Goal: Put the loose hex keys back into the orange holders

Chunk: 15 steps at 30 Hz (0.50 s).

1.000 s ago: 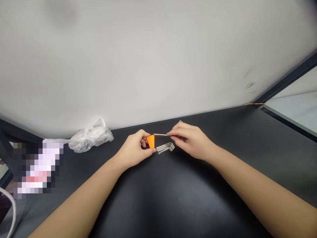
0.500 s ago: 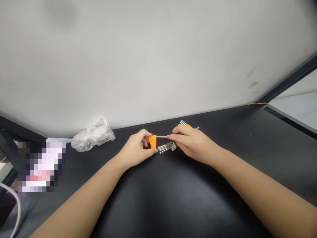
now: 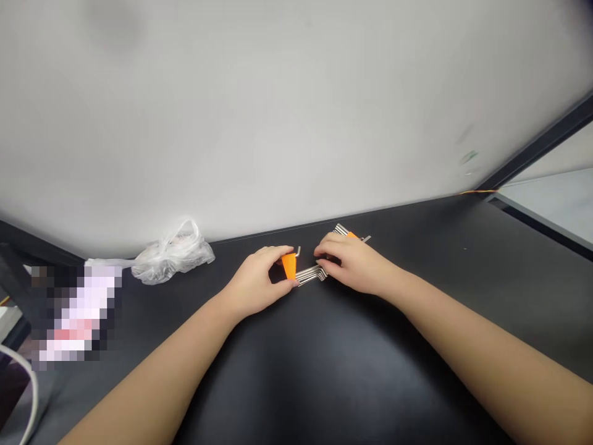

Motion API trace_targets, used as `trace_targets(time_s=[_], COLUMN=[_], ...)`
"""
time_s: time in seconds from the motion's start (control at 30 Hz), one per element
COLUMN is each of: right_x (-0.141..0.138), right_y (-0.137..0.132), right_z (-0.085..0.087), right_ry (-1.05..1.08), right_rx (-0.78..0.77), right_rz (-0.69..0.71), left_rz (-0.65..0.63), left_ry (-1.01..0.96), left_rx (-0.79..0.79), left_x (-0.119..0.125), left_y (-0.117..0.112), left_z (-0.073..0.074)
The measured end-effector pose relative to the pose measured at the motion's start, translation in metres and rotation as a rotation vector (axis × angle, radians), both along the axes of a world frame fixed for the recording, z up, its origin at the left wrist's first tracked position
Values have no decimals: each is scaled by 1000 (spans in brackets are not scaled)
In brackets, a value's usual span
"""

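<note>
Black table, beneath both hands.
Left hand: thumb and fingers closed around an orange holder.
Loose metal keys, several, bent: lying between the hands, outside the holder.
Right hand: partly open, fingers curled, nothing seen in its grip; contact with the loose keys cannot be told.
Bent key, one: seemingly seated in the left hand's holder; the loose ones remain out.
Second orange holder: just behind the right hand, partly hidden, apparently already filled.
</note>
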State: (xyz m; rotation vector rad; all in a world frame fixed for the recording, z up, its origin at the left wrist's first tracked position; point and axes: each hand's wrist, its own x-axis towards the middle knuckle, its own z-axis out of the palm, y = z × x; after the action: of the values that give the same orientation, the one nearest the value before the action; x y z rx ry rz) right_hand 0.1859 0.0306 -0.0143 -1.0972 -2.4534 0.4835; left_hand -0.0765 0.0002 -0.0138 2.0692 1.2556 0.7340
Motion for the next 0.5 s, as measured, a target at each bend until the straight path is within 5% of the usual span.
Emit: trace_targets(time_s=[0.13, 0.37, 0.5], right_x=[9, 9, 10], right_y=[8, 6, 3], right_z=[-3, 1, 6], right_ry=[-111, -239, -41], right_rx=[-80, -129, -145], right_rz=[-10, -264, -158], left_rz=[12, 47, 44], left_ry=[48, 56, 40], left_rx=[19, -32, -31], left_x=[-1, 1, 0], left_y=[2, 0, 0], left_z=[-1, 4, 4])
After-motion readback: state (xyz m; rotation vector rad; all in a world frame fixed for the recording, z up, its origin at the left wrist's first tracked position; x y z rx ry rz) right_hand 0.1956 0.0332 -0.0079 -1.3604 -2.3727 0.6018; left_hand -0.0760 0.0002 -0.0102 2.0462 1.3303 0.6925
